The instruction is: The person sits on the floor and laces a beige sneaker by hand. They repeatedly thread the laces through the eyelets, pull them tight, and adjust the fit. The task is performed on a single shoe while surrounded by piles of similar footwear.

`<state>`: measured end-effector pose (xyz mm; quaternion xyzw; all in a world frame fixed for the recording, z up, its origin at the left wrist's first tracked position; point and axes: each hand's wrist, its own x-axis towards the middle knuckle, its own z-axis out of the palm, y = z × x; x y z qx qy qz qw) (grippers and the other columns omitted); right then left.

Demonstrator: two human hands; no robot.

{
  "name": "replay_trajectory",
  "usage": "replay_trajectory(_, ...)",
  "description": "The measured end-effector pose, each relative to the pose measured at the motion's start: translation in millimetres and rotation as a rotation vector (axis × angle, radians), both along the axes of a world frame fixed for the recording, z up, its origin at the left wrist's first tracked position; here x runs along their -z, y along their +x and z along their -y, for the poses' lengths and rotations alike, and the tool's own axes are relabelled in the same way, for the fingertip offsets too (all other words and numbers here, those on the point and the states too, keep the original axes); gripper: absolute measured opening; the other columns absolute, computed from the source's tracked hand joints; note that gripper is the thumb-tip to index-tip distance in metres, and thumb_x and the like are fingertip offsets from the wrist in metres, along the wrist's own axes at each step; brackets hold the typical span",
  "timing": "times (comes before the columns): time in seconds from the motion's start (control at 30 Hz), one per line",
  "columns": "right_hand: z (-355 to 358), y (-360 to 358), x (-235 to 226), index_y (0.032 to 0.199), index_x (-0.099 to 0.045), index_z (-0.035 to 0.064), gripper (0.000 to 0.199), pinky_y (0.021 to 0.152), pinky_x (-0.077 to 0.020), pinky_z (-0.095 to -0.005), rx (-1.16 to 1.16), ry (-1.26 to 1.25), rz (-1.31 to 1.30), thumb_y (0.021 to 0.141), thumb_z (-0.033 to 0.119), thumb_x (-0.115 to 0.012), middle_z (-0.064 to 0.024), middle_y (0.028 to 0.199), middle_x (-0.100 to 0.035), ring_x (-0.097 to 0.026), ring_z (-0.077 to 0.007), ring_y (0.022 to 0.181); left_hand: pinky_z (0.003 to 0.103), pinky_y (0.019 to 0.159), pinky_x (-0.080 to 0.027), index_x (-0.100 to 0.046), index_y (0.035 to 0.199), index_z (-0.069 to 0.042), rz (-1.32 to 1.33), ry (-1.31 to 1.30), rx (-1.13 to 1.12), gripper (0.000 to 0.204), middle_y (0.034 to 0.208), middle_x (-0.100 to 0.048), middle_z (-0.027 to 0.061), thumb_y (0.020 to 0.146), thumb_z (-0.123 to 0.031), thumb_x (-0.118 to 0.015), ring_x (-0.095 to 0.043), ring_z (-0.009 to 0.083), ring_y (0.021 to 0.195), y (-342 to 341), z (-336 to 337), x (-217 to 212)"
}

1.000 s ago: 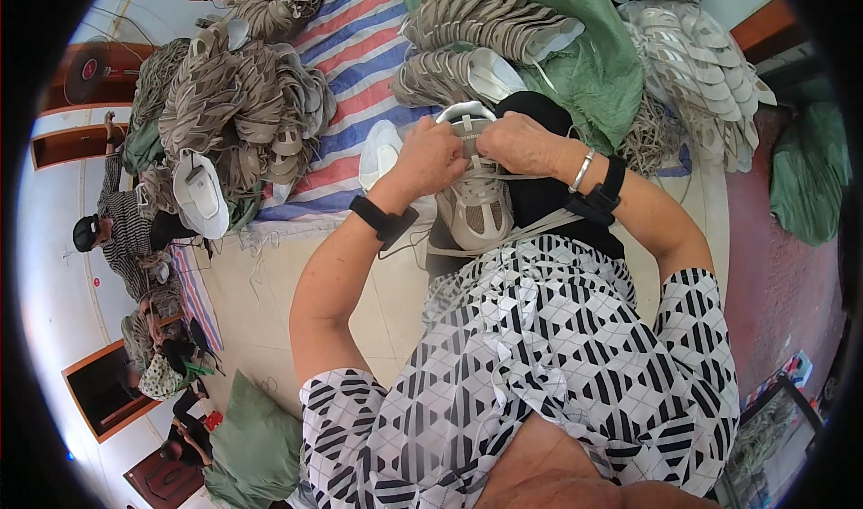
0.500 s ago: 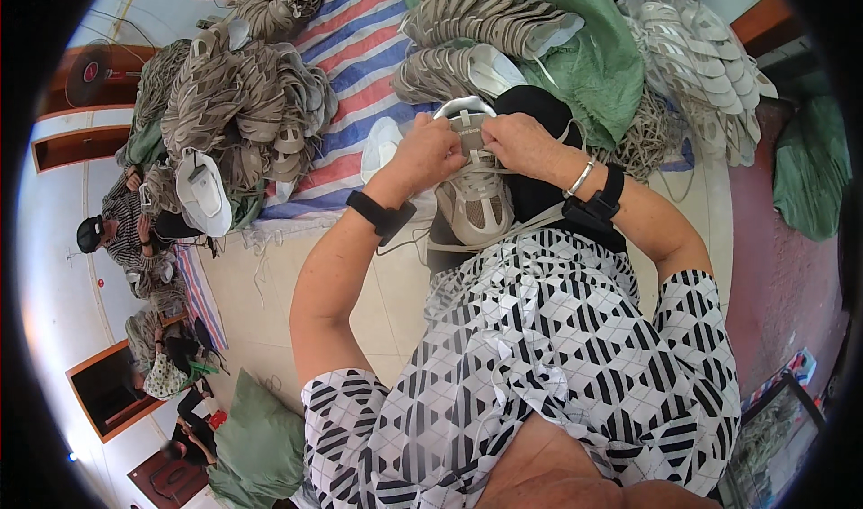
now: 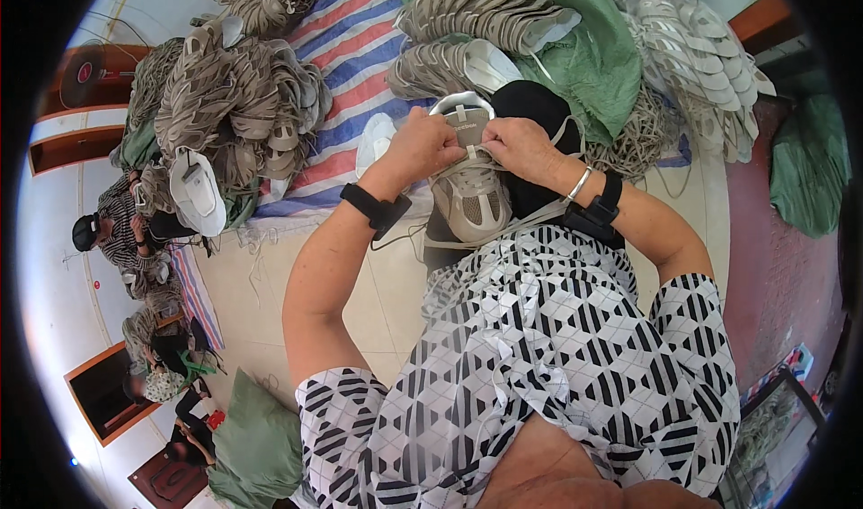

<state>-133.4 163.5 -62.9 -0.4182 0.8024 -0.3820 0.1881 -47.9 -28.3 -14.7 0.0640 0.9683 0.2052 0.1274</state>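
A beige and grey shoe upper (image 3: 469, 205) rests on my dark-clad lap, its toe pointing toward me and its white-lined opening away. My left hand (image 3: 424, 150) is closed on its left edge beside the tongue. On the opposite side, my right hand (image 3: 523, 148) pinches near the top eyelets. Pale lacing crosses the front, and a long loose shoelace (image 3: 538, 217) trails across my lap on the right. Whether the fingertips grip lace or only the eyelet edge is hard to tell.
Stacked shoe uppers (image 3: 481, 15) lie beyond my lap on a green sack (image 3: 598, 51). A large pile of uppers (image 3: 225, 91) stands left on a striped sheet (image 3: 351, 33). Bundled laces (image 3: 634, 136) and pale uppers (image 3: 692, 64) are at right. Several people work along the left.
The fingers of my left hand have drawn down slightly along the tongue, leaving more of it uncovered. My right hand stays at the eyelets, and the shoe upper barely shifts.
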Motion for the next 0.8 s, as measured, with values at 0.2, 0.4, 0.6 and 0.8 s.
replay_trajectory(0.2,2,3,8,0.079,-0.064,0.0044,0.015,0.068,-0.0492,-0.044,-0.002,-0.104,0.031,0.081,0.018,-0.058,-0.0153,0.074,-0.064,-0.063,-0.0359,0.075,0.042,0.075,-0.043,-0.067,0.077,-0.004,-0.025,-0.12,-0.031,0.016,0.089,-0.06,0.0127,0.077,-0.02,-0.064,-0.048,0.0329,0.089,-1,-6,6)
replay_trajectory(0.4,6,7,7,0.081,-0.063,0.0043,0.013,0.069,-0.0493,-0.0432,0.08,-0.064,0.086,0.079,0.017,-0.06,-0.0169,0.075,-0.064,-0.063,-0.036,0.075,0.042,0.077,-0.043,-0.066,0.074,-0.006,-0.041,-0.018,-0.05,0.013,0.086,-0.059,0.013,0.072,-0.019,-0.064,-0.047,0.0333,0.089,1,-3,6)
replay_trajectory(0.6,14,4,5,0.078,-0.062,-0.0006,0.02,0.055,-0.0498,-0.037,-0.031,-0.097,0.42,0.083,0.018,-0.056,-0.0146,0.067,-0.063,-0.063,-0.0268,0.057,0.039,0.076,-0.042,-0.063,0.067,-0.006,-0.001,-0.055,-0.054,0.014,0.084,-0.059,0.0109,0.071,-0.019,-0.065,-0.046,0.032,0.088,-2,-9,2)
replay_trajectory(0.8,23,-20,-27,0.079,-0.062,-0.0012,0.031,0.05,-0.0495,-0.0276,-0.118,0.168,0.638,0.092,0.024,-0.049,-0.0096,0.066,-0.063,-0.06,-0.016,0.052,0.04,0.079,-0.04,-0.062,0.072,-0.007,-0.124,-0.015,-0.105,0.016,0.083,-0.057,0.0099,0.074,-0.021,-0.071,-0.046,0.032,0.088,4,-15,4)
